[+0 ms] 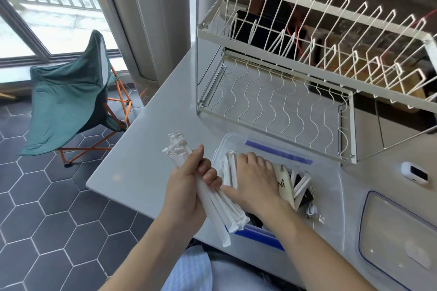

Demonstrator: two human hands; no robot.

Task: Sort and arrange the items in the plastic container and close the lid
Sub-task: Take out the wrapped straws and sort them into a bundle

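Observation:
A clear plastic container (331,172) with blue clips sits on the white table's near edge. My left hand (189,186) is shut on a bundle of white paper-wrapped sticks (179,151), held just left of the container. My right hand (255,182) reaches palm down into the container, resting on more white wrapped sticks (230,168); whether it grips them is hidden. A cream sachet (282,184), black items and a white cable (311,212) lie inside too. The clear lid (397,234) with blue trim lies to the right.
A white two-tier wire dish rack (283,73) stands right behind the container. A small white device (415,172) lies at the right. Beyond the table's left edge is hexagon-tiled floor with a green folding chair (71,101).

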